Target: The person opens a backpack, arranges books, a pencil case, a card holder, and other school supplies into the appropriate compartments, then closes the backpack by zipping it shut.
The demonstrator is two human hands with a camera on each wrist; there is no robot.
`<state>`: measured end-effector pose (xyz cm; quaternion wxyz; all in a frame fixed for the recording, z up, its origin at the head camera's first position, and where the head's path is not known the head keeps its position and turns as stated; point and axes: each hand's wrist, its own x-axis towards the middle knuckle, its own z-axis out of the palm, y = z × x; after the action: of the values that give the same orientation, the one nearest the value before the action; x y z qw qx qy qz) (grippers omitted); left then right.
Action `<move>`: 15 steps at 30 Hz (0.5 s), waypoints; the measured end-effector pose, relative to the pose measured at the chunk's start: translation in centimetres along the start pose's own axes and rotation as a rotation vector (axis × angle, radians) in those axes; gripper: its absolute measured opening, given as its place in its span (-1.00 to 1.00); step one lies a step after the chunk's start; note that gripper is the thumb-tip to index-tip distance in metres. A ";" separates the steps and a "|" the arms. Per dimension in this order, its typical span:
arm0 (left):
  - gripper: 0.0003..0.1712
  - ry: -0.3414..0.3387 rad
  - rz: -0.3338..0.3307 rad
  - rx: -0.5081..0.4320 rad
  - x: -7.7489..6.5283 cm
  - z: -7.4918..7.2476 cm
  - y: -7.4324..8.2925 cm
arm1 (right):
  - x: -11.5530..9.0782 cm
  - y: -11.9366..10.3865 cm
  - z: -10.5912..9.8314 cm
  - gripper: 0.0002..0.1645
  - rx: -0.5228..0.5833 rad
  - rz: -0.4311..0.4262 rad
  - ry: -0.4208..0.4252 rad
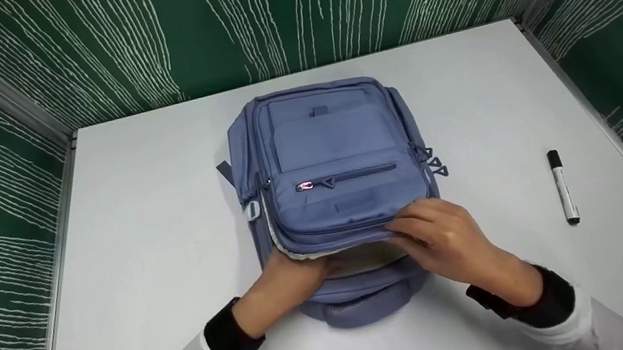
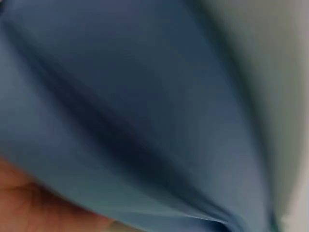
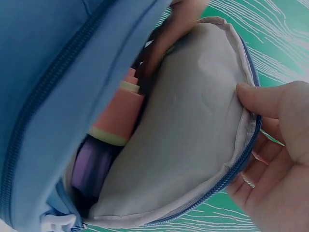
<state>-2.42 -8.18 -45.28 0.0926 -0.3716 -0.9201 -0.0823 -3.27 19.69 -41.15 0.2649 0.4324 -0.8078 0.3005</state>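
A blue backpack (image 1: pixel 336 136) lies on the white table, its zipped front compartment partly unzipped at the near end. My right hand (image 1: pixel 444 239) pinches the zippered edge of the front flap (image 3: pixel 188 116) between thumb and fingers and holds it up. My left hand (image 1: pixel 289 282) reaches into the opening from the left, its fingers hidden by the flap in the head view and blurred in the right wrist view. Inside, the right wrist view shows a coral object with pale yellow bands (image 3: pixel 118 113) and a purple object (image 3: pixel 89 166), both partly covered.
A black-capped white marker (image 1: pixel 564 188) lies on the table (image 1: pixel 146 231) to the right of the backpack. Green panels with white streaks (image 1: pixel 281 24) stand along the back and sides. Zipper pulls (image 1: pixel 435 163) hang off the backpack's right side.
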 end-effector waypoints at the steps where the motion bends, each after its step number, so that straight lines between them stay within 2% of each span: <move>1: -0.37 0.004 0.039 0.010 -0.2 -0.4 0.7 | -0.2 0.0 0.0 -0.67 -0.001 0.004 -0.002; 3: -0.41 0.029 0.143 -0.021 -0.5 -1.2 2.1 | -0.5 -0.1 0.1 -0.66 -0.003 0.011 -0.008; 4: -0.49 0.058 0.209 -0.016 -0.6 -1.5 2.8 | -0.7 -0.1 0.2 -0.65 -0.005 0.016 -0.012; 6: -0.69 0.162 0.361 0.031 -0.7 -2.0 3.7 | -1.1 -0.2 0.3 -0.65 -0.005 0.024 -0.020; 8: -0.78 0.289 0.466 0.089 -0.7 -2.2 4.2 | -1.5 -0.2 0.5 -0.73 -0.002 0.029 -0.028; 10: -0.79 0.410 0.488 0.168 -0.8 -2.1 4.3 | -1.9 -0.3 0.8 -0.87 0.003 0.036 -0.035; 11: -0.78 0.449 0.475 0.201 -0.8 -2.0 4.2 | -2.1 -0.4 1.0 -0.91 0.006 0.040 -0.038; 13: -0.77 0.489 0.428 0.249 -0.9 -1.7 4.1 | -2.5 -0.5 1.4 -0.82 0.009 0.045 -0.041; 15: -0.75 0.493 0.375 0.279 -1.1 -1.3 3.9 | -3.0 -0.6 1.8 -0.74 0.015 0.051 -0.046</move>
<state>1.22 -6.40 -43.94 0.3757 -0.4872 -0.7880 -0.0243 -1.57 19.73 -44.27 0.2353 0.4203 -0.8221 0.3034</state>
